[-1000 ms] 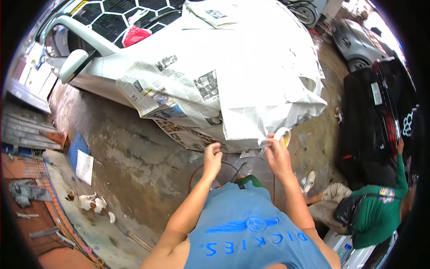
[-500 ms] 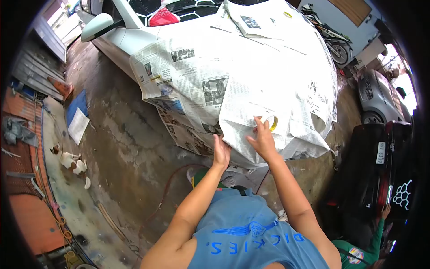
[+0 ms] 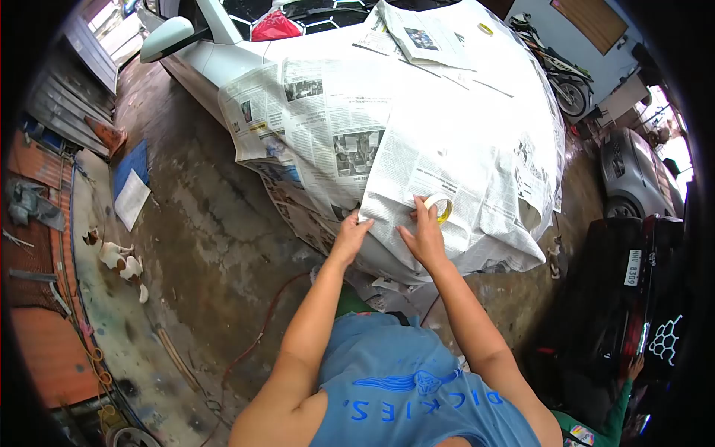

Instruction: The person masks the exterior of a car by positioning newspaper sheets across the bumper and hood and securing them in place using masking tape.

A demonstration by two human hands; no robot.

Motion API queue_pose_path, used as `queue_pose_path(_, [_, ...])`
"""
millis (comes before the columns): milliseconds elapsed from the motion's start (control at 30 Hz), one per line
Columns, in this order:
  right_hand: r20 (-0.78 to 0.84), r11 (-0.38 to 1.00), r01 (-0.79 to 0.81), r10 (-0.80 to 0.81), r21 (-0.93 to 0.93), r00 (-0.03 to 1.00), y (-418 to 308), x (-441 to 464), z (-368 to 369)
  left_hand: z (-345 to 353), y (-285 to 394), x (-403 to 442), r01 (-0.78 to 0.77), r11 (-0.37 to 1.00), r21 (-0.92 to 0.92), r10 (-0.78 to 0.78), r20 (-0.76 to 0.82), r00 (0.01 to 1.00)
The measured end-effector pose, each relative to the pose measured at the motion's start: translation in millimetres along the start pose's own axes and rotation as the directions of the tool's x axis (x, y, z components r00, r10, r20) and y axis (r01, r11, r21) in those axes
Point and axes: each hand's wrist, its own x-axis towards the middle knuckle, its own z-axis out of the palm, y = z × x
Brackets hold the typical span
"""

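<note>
Newspaper sheets point(image 3: 313, 141) cover the front of a white car point(image 3: 216, 63). My left hand point(image 3: 351, 235) pinches the lower left corner of an upper newspaper sheet point(image 3: 417, 167). Just to its right, my right hand point(image 3: 426, 235) holds a roll of tape point(image 3: 441, 209) at its fingertips, over the same sheet. A folded stack of newspaper point(image 3: 428, 39) lies higher on the hood, with another tape roll point(image 3: 485, 28) to the right of it.
A red hose point(image 3: 264, 324) runs over the floor left of my legs. A dog point(image 3: 119, 261) lies at the left. A black car point(image 3: 596, 298) stands at the right, with a person's green sleeve point(image 3: 620, 410) and hand against it. A motorcycle point(image 3: 570, 93) is at the back right.
The view has shifted towards the hood. Both hands have moved from the lower edge of the paper onto it; my left hand has closed on the sheet's corner. The tape stays in my right hand.
</note>
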Motion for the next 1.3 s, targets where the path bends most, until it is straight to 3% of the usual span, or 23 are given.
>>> queue_pose_path(133, [-0.007, 1.0, 0.001, -0.001, -0.006, 1.0, 0, 5, 1, -25, 16, 24, -0.159, 0.856, 0.492, 0.252, -0.128, 0.959])
queue_pose_path(267, [-0.022, 0.995, 0.005, -0.007, -0.097, 1.0, -3, 8, 6, -23, 23, 28, -0.223, 0.708, 0.67, 0.383, -0.099, 0.918])
queue_pose_path(367, [-0.068, 0.979, 0.012, -0.026, -0.201, 0.997, -14, 11, 19, -14, 21, 25, -0.092, 0.868, 0.487, 0.229, -0.228, 0.946])
queue_pose_path(500, [-0.105, 0.949, 0.076, -0.113, -0.306, 0.988, -34, 16, 38, -11, 14, 27, -0.137, 0.895, 0.424, 0.262, -0.252, 0.932])
queue_pose_path(767, [-0.025, 0.899, 0.042, -0.059, -0.436, 0.998, -35, 27, 57, -14, 11, 28, -0.147, 0.943, 0.3, 0.23, -0.263, 0.937])
queue_pose_path(867, [-0.054, 0.896, 0.027, -0.057, -0.443, 0.997, -37, 27, 58, -7, 17, 16, -0.224, 0.919, 0.324, 0.349, -0.409, 0.843])
queue_pose_path(900, [-0.068, 0.896, 0.028, -0.065, -0.443, 0.996, -37, 27, 58, -8, 24, 9, -0.269, 0.809, 0.523, 0.422, -0.199, 0.884])
queue_pose_path(967, [-0.086, 0.895, 0.015, -0.06, -0.446, 0.994, -36, 27, 59, -16, 42, -6, -0.434, 0.465, 0.771, 0.4, 0.254, 0.88])
queue_pose_path(1000, [-0.089, 0.894, 0.004, -0.048, -0.447, 0.995, -36, 27, 60, -17, 49, -5, -0.506, 0.465, 0.727, 0.348, 0.375, 0.859])
queue_pose_path(1233, [-0.123, 0.899, -0.122, 0.077, -0.42, 0.989, -55, 24, 56, -31, 91, 38, -0.482, 0.366, 0.796, 0.036, 0.506, 0.862])
queue_pose_path(1300, [-0.314, 0.928, -0.248, 0.156, -0.279, 0.937, -73, 19, 48, -32, 92, 42, -0.515, 0.342, 0.786, 0.023, 0.541, 0.841])
